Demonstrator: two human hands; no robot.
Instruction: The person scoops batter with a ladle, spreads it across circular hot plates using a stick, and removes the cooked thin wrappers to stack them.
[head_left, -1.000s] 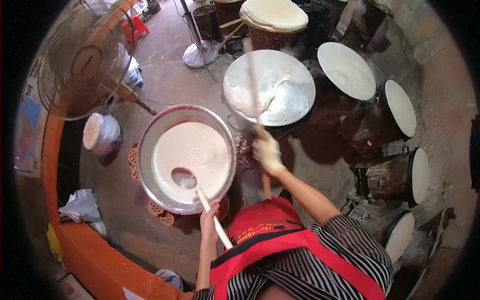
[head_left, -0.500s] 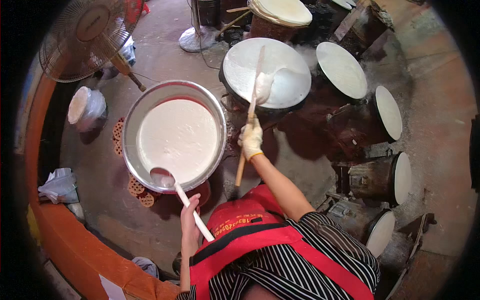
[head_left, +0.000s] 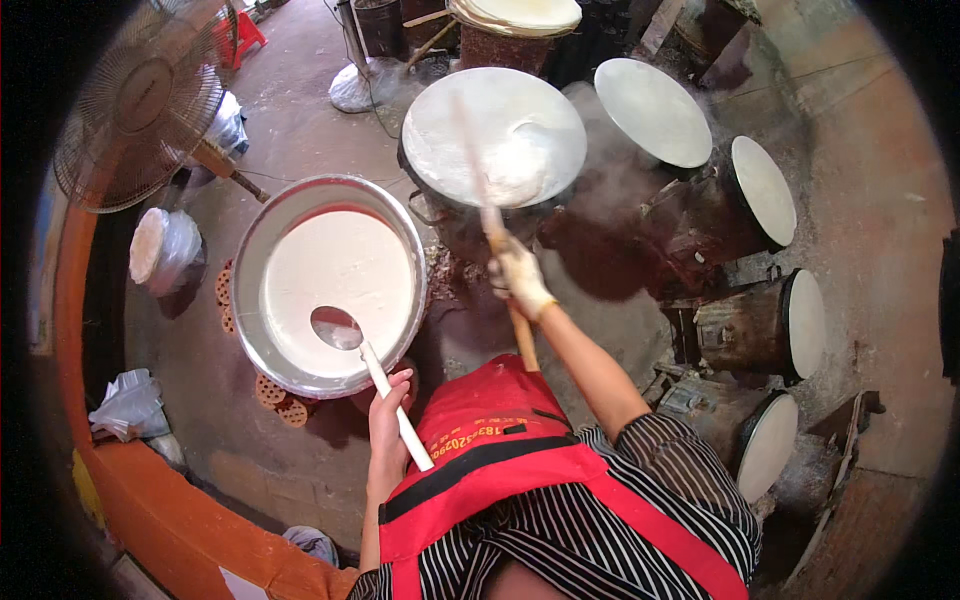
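My left hand (head_left: 390, 412), bare, is closed around the white handle of a ladle (head_left: 336, 327). The ladle's metal bowl is over the near part of a big metal pot (head_left: 238, 290) of white batter (head_left: 340, 270). In a white glove, my right hand (head_left: 522, 278) grips a long wooden spreader stick (head_left: 525, 340). Its far end, blurred by motion, reaches across a round griddle (head_left: 425, 130). White batter (head_left: 515, 170) lies thick on the griddle's near right part, beside the stick, with a thinner white film over the rest.
Several round stoves with white-coated tops, among them one top (head_left: 655, 112) at the far right, curve around my right side. Steam drifts between them. A standing fan (head_left: 140, 95) is at the far left. Pierced round briquettes (head_left: 290, 410) sit by the pot, and a plastic-wrapped bundle (head_left: 150, 245) farther left.
The stick has swept over the griddle, and the batter lump has spread into a wider patch. The ladle bowl has shifted inward from the pot's near rim. The whole view has turned slightly.
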